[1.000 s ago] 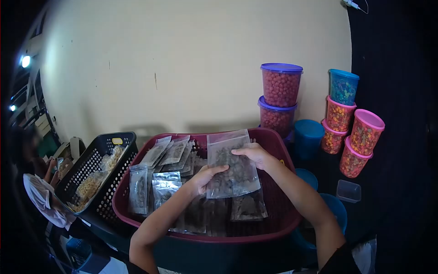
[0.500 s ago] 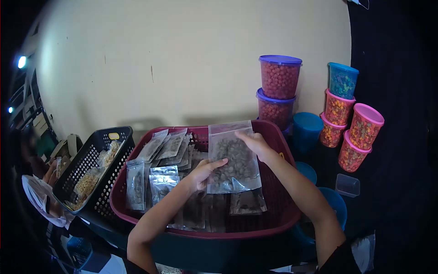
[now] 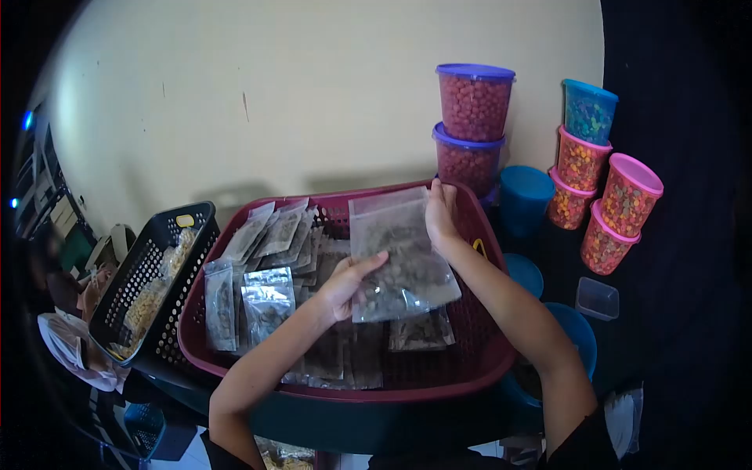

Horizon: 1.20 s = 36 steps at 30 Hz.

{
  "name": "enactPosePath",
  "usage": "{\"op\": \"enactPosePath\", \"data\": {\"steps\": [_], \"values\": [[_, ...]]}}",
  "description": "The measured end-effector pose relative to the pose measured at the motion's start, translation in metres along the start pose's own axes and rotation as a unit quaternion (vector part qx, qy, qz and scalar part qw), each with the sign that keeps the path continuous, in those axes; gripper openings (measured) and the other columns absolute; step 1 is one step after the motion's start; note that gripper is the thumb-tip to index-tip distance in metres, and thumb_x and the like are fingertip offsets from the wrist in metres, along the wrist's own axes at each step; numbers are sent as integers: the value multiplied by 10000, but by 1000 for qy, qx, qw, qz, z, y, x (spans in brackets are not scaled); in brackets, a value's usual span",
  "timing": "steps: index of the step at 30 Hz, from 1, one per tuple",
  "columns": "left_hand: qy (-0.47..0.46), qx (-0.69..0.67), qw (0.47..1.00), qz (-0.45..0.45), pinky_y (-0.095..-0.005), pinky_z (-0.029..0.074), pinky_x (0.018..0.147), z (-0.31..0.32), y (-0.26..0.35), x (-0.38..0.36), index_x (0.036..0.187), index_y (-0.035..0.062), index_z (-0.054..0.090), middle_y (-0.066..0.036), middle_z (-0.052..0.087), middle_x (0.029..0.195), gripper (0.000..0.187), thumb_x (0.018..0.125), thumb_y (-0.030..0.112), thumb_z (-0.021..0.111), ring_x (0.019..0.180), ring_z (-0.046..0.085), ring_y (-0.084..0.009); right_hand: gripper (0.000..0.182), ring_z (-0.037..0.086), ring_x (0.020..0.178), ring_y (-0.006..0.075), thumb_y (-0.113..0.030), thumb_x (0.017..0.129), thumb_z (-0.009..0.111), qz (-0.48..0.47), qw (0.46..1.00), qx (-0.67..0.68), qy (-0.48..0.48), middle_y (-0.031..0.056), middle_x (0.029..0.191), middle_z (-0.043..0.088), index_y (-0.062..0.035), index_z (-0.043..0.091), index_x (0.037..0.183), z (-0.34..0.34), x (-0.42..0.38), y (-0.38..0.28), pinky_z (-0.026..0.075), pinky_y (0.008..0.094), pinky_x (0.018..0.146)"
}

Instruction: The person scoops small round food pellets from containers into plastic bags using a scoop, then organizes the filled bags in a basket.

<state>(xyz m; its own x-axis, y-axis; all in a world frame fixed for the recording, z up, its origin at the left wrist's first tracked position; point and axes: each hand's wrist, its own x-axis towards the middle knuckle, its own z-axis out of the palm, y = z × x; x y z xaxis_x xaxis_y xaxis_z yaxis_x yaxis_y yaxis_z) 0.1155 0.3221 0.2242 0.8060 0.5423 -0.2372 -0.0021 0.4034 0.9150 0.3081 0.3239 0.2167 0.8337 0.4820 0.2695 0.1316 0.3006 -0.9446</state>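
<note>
A clear-fronted plastic pouch (image 3: pixel 403 251) of dark, roundish pieces is held up over the maroon basket (image 3: pixel 345 395), its contents blurred. My left hand (image 3: pixel 345 288) is closed on the pouch's lower left side, thumb across the front and fingers hidden behind. At the upper right edge, my right hand (image 3: pixel 442 210) grips the pouch, its fingers partly out of sight. Inside the basket, several similar filled pouches (image 3: pixel 274 235) stand in rows at the left. A silvery pouch (image 3: pixel 268 301) is near my left forearm, and another pouch (image 3: pixel 421 330) lies below the held one.
Left of the maroon basket stands a black basket (image 3: pixel 200 262) with bagged pale snacks. Stacked tubs with purple lids (image 3: pixel 475 72) and pink lids (image 3: pixel 636 174) stand at right, near blue containers (image 3: pixel 526 196) and a small clear box (image 3: pixel 598 299). A person's sleeve (image 3: pixel 74 345) shows at far left.
My right hand has shifted from the pouch's upper front to its right edge. The pouch has tilted slightly, its lower right corner swinging rightward. My left hand keeps its grip.
</note>
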Motion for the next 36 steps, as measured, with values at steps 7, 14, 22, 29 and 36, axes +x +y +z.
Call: {"op": "enactPosePath", "data": {"steps": [7,14,22,29,36], "values": [[67,-17,997,33,-341,479,711,-15,-1,22,1008,3,484,-101,570,930,303,790,205,539,803,572,-199,319,387,942,327,-264,832,390,-166,980,-101,-28,200,973,418,30,376,956,2,-23,-25,293,391,839],[76,24,996,-45,-379,454,754,-27,-48,67,1027,-3,475,-105,559,957,311,782,174,550,857,554,-231,284,468,824,316,-257,759,505,-123,973,-66,-184,177,806,504,13,471,843,-10,5,-41,349,378,778],[100,115,976,-158,-364,474,718,-22,-112,116,1009,-18,485,-107,567,926,326,760,171,580,824,568,-219,273,430,946,251,-199,712,559,-322,777,-429,-328,117,928,479,-28,477,909,-97,-13,-29,296,363,844],[119,141,970,-158,-321,459,743,-43,-176,148,1025,-30,468,-124,562,938,347,750,143,590,843,562,-207,324,431,957,251,-232,693,564,-356,680,-483,-421,120,908,481,-4,486,910,-109,-12,-13,301,373,848],[201,562,802,-37,-400,274,910,-29,-170,122,1211,-58,210,-224,306,1188,938,591,490,649,1105,326,-331,313,492,811,241,-271,726,534,-302,650,-513,-473,110,800,525,-1,499,880,-110,-12,-13,354,333,715]]}}
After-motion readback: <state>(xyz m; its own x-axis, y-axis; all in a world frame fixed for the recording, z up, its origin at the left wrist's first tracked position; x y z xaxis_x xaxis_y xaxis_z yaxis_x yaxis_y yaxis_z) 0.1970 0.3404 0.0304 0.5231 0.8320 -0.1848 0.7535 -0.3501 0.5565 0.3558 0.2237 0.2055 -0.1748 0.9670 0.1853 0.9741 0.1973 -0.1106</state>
